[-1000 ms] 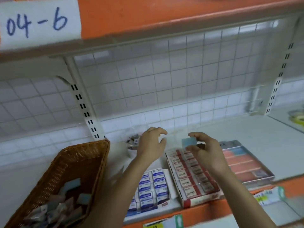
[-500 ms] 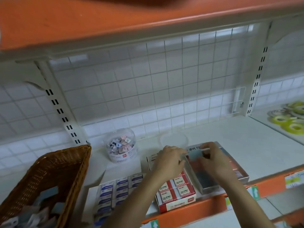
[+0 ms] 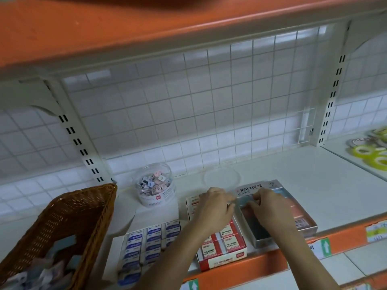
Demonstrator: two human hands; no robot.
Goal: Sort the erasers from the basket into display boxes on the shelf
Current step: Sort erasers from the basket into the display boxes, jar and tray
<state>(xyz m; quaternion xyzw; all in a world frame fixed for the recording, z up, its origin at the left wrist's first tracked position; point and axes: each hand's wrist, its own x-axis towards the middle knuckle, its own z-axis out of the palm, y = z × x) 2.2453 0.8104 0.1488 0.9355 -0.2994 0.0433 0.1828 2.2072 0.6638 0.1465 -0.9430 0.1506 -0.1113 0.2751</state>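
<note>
A wicker basket (image 3: 69, 222) at the left holds several loose erasers (image 3: 52, 268). On the shelf stand a box of blue-labelled erasers (image 3: 146, 243), a red box of 2B erasers (image 3: 226, 245) and a silver display box (image 3: 301, 222) with pink and blue erasers. My right hand (image 3: 266, 208) is over the silver box and pinches a light blue eraser (image 3: 245, 200) down at its back row. My left hand (image 3: 215, 210) hovers over the back of the red box. Its bent fingertips touch the silver box's left rim beside that eraser.
A clear jar (image 3: 155, 185) of small erasers stands behind the boxes, with a clear lid (image 3: 222, 177) lying to its right. Tape rolls (image 3: 374, 151) lie on the neighbouring shelf at the far right. An orange shelf (image 3: 146, 28) overhangs above, and a wire grid backs the shelf.
My right hand brought the light blue eraser down from the air into the silver box. My left hand moved right to the box's rim. The view shifted right.
</note>
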